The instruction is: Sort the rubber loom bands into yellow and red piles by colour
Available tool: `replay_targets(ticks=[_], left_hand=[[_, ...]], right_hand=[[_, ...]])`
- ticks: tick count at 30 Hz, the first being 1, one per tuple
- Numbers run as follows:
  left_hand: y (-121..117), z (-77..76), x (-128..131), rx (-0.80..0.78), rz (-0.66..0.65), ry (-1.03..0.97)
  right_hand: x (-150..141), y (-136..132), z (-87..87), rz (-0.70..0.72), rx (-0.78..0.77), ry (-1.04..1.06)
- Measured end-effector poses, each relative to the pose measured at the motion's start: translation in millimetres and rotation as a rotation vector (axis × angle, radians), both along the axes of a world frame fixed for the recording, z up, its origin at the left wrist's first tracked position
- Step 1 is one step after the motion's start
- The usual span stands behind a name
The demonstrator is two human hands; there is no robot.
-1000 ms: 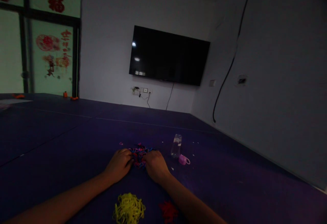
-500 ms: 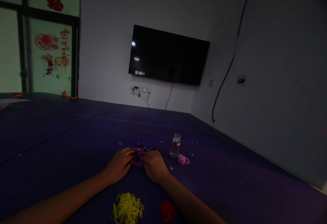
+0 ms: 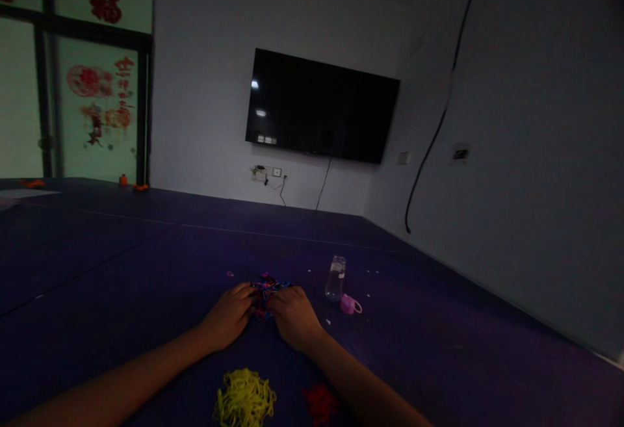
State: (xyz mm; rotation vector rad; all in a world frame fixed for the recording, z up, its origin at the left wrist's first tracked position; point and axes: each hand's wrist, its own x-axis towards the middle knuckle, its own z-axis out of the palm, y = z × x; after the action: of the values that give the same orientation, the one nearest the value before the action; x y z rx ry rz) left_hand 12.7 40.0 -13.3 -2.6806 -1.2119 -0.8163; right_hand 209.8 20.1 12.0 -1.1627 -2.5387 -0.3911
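Note:
A small heap of mixed pink, blue and dark rubber bands [image 3: 266, 289] lies on the purple surface in front of me. From its left side my left hand [image 3: 233, 310] reaches in, fingers curled onto the bands. On the opposite side my right hand [image 3: 294, 313] is bent over the heap, its fingertips among the bands and partly hidden. Nearer to me, between my forearms, is a pile of yellow rubber bands [image 3: 245, 398]. A smaller red pile [image 3: 320, 403], its pieces too dark to make out, sits beside my right forearm.
A clear bottle [image 3: 335, 279] stands right of my right hand, with a pink cap [image 3: 349, 304] beside it. White scraps [image 3: 328, 322] are scattered nearby. One pink band [image 3: 230, 274] lies apart. Orange objects [image 3: 123, 180] sit at the far left edge. Walls bound the purple surface [image 3: 146, 264].
Both hands stay at the mixed heap, with only slight finger movement. The view has shifted a touch; the piles, bottle and cap rest where they were.

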Motion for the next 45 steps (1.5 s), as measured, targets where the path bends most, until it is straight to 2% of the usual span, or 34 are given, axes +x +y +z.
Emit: replay_targets(ticks=[7,16,26,35,45], left_hand=[[-0.4,0.7,1.0,-0.021,-0.001,-0.014],[-1.5,1.9,0.9,0.077,-0.059,-0.096],[-4.6,5.8,2.1,0.062,-0.11,-0.202],[-3.6,4.7,2.3,0.036,-0.16,-0.248],[-2.9,3.0,0.2,-0.003,-0.185,-0.209]], right_hand=[[1.3,2.9,-2.2,0.006,-0.041,-0.011],[2.3,4.1,-4.0,-0.007,-0.061,0.019],[6.0,7.3,-6.2,0.035,-0.049,0.199],[2.5,1.6,-6.3,0.124,0.089,0.058],[2.8,3.7,-8.6,0.134,0.095,0.045]])
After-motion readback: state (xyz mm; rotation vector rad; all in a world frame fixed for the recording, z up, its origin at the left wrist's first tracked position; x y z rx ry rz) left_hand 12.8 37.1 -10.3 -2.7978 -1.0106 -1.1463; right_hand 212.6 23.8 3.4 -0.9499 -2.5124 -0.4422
